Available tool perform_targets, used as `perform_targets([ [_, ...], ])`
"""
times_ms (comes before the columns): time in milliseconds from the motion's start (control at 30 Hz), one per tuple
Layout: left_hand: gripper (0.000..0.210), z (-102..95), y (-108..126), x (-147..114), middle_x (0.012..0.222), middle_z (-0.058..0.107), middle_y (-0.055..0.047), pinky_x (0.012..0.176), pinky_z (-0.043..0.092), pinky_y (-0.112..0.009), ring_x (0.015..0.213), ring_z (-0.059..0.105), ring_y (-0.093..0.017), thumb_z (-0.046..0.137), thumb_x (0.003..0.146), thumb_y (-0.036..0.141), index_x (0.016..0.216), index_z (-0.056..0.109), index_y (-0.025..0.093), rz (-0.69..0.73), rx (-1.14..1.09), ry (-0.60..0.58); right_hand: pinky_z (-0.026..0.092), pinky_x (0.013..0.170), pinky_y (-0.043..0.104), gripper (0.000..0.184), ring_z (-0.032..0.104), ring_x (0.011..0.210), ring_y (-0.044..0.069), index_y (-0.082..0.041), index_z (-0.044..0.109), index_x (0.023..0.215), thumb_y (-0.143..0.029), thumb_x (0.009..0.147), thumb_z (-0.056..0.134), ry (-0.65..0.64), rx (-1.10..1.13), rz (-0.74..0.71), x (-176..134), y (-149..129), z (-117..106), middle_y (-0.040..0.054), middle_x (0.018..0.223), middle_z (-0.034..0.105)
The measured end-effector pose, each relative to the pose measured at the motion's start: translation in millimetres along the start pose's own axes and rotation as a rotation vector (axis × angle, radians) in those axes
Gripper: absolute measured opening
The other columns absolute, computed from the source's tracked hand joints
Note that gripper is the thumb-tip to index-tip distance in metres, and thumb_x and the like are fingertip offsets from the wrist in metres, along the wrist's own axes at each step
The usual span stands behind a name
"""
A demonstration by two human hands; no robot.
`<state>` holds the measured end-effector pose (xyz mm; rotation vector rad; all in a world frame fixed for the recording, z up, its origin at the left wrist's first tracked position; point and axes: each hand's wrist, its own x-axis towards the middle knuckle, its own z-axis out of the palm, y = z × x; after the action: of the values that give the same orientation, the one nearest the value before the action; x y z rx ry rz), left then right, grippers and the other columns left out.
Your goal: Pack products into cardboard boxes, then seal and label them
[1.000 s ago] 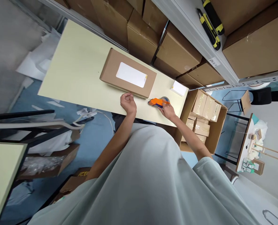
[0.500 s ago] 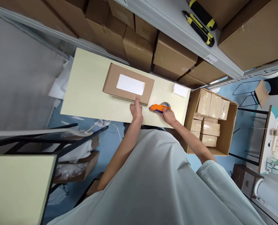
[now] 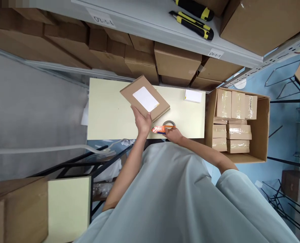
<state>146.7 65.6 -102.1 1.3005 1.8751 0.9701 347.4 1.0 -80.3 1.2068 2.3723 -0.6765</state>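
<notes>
A flat brown cardboard box (image 3: pixel 140 88) with a white label (image 3: pixel 146 99) is turned at an angle over the pale yellow table (image 3: pixel 105 109). My left hand (image 3: pixel 142 124) grips its near edge, thumb on the top face and fingers along the lower left side. Close to the box's near corner, my right hand (image 3: pixel 174 135) is closed around an orange tape dispenser (image 3: pixel 159 129) with blue parts. A ring-shaped tape roll (image 3: pixel 169 123) shows on its far side. The dispenser's front end points left, towards my left wrist. My right fingertips are partly hidden.
A small white box (image 3: pixel 193 96) stands at the table's right end. Beyond it, a large open carton (image 3: pixel 260 128) holds several taped boxes. Brown cartons (image 3: pixel 177 60) line the lower shelf behind the table; two black-and-yellow utility knives (image 3: pixel 193 26) lie on the shelf above.
My left hand has taken hold of the cardboard box, which has turned clockwise and tilted. My right hand has carried the tape dispenser left and nearer my body. The view has shifted.
</notes>
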Motion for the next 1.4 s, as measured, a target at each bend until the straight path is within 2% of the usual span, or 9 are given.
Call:
perform_targets([
  [67, 0.092, 0.4, 18.2, 5.9, 0.188, 0.016, -0.025, 0.144, 0.009, -0.055, 0.178, 0.006, -0.037, 0.067, 0.103, 0.045, 0.178, 0.027, 0.010, 0.079, 0.140, 0.025, 0.059, 0.101, 0.044, 0.049, 0.083, 0.104, 0.032, 0.001, 0.059, 0.141, -0.042, 0.119, 0.049, 0.004, 0.028, -0.006, 2.3, -14.2, 4.2, 0.0260, 0.110, 0.083],
  [133, 0.082, 11.0, 39.8, 14.2, 0.191, 0.009, -0.019, 0.142, 0.000, -0.062, 0.177, -0.004, -0.038, 0.062, 0.106, 0.047, 0.176, 0.037, 0.015, 0.179, 0.247, -0.046, 0.059, 0.100, 0.044, 0.048, 0.083, 0.106, 0.033, 0.002, 0.060, 0.140, -0.040, 0.119, 0.048, 0.016, 0.050, -0.009, 3.5, -21.9, 6.8, 0.0264, 0.110, 0.083],
  [300, 0.060, 46.2, 67.7, 28.4, 0.189, 0.023, -0.013, 0.141, -0.007, -0.064, 0.178, 0.003, -0.035, 0.053, 0.110, 0.045, 0.165, 0.058, 0.021, 0.335, 0.370, -0.322, 0.058, 0.102, 0.045, 0.048, 0.082, 0.108, 0.033, 0.003, 0.059, 0.142, -0.037, 0.119, 0.048, 0.031, 0.076, 0.025, 1.8, -19.0, 11.6, 0.0266, 0.110, 0.083],
  [500, 0.055, 48.7, 59.8, 25.6, 0.188, 0.028, -0.013, 0.140, -0.010, -0.069, 0.178, 0.006, -0.036, 0.063, 0.105, 0.045, 0.155, 0.068, 0.023, 0.322, 0.262, -0.340, 0.055, 0.106, 0.046, 0.047, 0.082, 0.105, 0.031, 0.002, 0.059, 0.140, -0.038, 0.119, 0.051, 0.090, 0.119, 0.096, -3.1, -3.4, 14.6, 0.0263, 0.112, 0.083],
  [833, 0.053, 48.4, 59.8, 21.7, 0.189, 0.020, -0.017, 0.139, -0.008, -0.071, 0.178, 0.001, -0.040, 0.062, 0.106, 0.048, 0.150, 0.069, 0.019, 0.355, 0.388, -0.364, 0.057, 0.104, 0.044, 0.034, 0.083, 0.106, 0.030, -0.002, 0.060, 0.138, -0.028, 0.119, 0.049, 0.106, 0.096, 0.056, -11.6, -1.2, 22.8, 0.0240, 0.112, 0.084],
  [967, 0.052, 48.3, 58.7, 21.2, 0.189, 0.020, -0.018, 0.138, -0.008, -0.072, 0.178, 0.000, -0.040, 0.061, 0.107, 0.047, 0.150, 0.069, 0.018, 0.355, 0.387, -0.370, 0.056, 0.103, 0.044, 0.036, 0.082, 0.104, 0.032, -0.002, 0.062, 0.133, -0.032, 0.119, 0.047, 0.044, 0.090, 0.135, -50.1, 18.9, 33.5, 0.0243, 0.107, 0.083],
  [1200, 0.052, 45.7, 58.3, 18.5, 0.189, 0.017, -0.018, 0.138, -0.009, -0.074, 0.178, -0.001, -0.040, 0.061, 0.107, 0.047, 0.151, 0.069, 0.019, 0.385, 0.357, -0.413, 0.054, 0.104, 0.047, 0.033, 0.080, 0.105, 0.037, -0.005, 0.065, 0.128, -0.034, 0.116, 0.052, 0.047, 0.065, 0.311, -141.4, 81.4, 51.1, 0.0264, 0.106, 0.082],
  [1300, 0.051, 38.2, 53.0, 8.3, 0.188, 0.023, -0.017, 0.139, -0.005, -0.073, 0.178, 0.004, -0.040, 0.063, 0.106, 0.047, 0.149, 0.071, 0.021, 0.448, 0.388, -0.474, 0.052, 0.107, 0.046, 0.033, 0.080, 0.106, 0.037, -0.003, 0.065, 0.129, -0.030, 0.116, 0.051, 0.081, 0.045, 0.305, -132.3, 99.9, 36.9, 0.0271, 0.108, 0.082],
  [1400, 0.048, 23.2, 43.3, -6.4, 0.185, 0.031, -0.016, 0.141, 0.001, -0.071, 0.177, 0.012, -0.038, 0.065, 0.104, 0.047, 0.144, 0.074, 0.024, 0.548, 0.437, -0.581, 0.050, 0.112, 0.047, 0.037, 0.081, 0.107, 0.035, 0.000, 0.061, 0.139, -0.026, 0.115, 0.052, 0.120, 0.009, 0.261, -97.5, 110.9, 13.3, 0.0278, 0.112, 0.083],
])
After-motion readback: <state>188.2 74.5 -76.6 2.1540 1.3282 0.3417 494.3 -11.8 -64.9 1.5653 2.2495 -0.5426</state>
